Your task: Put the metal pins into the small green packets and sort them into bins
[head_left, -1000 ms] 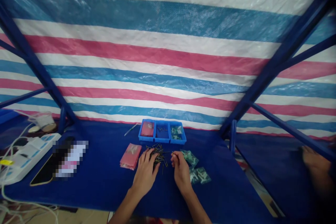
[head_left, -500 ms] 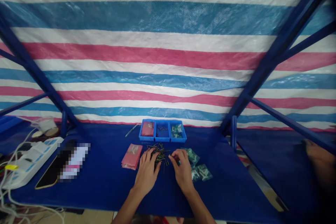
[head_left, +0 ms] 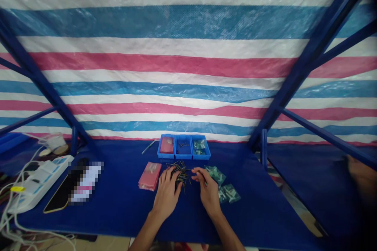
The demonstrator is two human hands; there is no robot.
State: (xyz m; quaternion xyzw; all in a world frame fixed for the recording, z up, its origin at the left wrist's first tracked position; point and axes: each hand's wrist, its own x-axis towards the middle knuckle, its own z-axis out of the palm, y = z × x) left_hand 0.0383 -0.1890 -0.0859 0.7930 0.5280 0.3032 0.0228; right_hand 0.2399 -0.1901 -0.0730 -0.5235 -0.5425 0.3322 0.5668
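Note:
A loose pile of thin, dark, brass-tinted screws (head_left: 185, 176) lies on the blue tabletop. My left hand (head_left: 166, 190) rests at its left side, palm down with fingers spread, the fingertips touching the pile. Just right of the screws is my right hand (head_left: 209, 194), its fingers curled and the thumb near the index fingertip; whatever they hold is too small to make out. A stack of pink plastic bags (head_left: 150, 175) lies left of my left hand. Beside my right hand are several green-tinted small bags (head_left: 229, 193) with pale pieces inside.
Behind the pile stands a blue three-compartment tray (head_left: 184, 157) with a pink bag, a few screws and green bags. A pen (head_left: 149, 147) lies left of it. At left are a phone (head_left: 60, 194), a power strip (head_left: 41, 182) and cables. Another person's hand (head_left: 361, 172) shows at far right.
My right hand has shifted slightly right, away from the pile, and its fingers have turned. My left hand stays on the screws. The whole view has moved slightly.

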